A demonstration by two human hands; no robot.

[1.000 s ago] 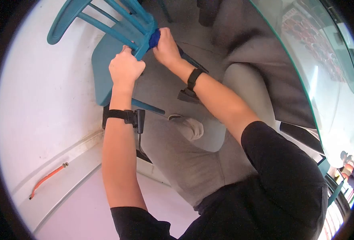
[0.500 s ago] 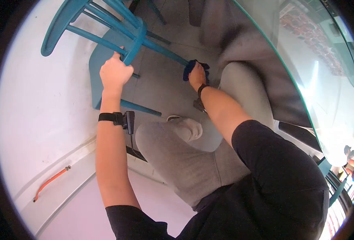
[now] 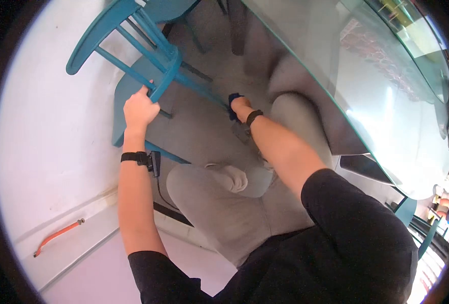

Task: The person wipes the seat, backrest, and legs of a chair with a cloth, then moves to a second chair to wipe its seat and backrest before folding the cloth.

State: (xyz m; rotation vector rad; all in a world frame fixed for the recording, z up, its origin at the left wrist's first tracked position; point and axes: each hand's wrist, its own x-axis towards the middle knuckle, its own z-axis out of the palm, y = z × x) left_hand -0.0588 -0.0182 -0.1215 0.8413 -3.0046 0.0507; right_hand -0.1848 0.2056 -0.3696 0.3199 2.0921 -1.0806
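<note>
A teal wooden chair point(image 3: 169, 66) with a spindle back stands tilted at the upper left. My left hand point(image 3: 140, 109) is closed on its rim beside the base of an outer spindle. One slanting leg point(image 3: 204, 91) of the chair reaches toward my right hand point(image 3: 241, 107). That hand is closed around a dark blue cloth point(image 3: 233, 100), which sits at the leg's lower end; my fingers are mostly hidden. Behind my left hand shows a broad teal panel point(image 3: 120, 114), and below it another teal leg point(image 3: 167, 152). Each of my wrists wears a black strap with a small device.
A glass-topped table point(image 3: 386, 121) fills the right side, with a dark brown covering point(image 3: 305, 96) under its edge. A white wall point(image 3: 37, 116) runs along the left. An orange hose point(image 3: 57, 237) lies near the wall's foot. Another teal chair point(image 3: 171, 9) stands at the top.
My right hand and the cloth have moved down and slightly left, toward the leg's end. The chair's back and my left hand have shifted a little in view.
</note>
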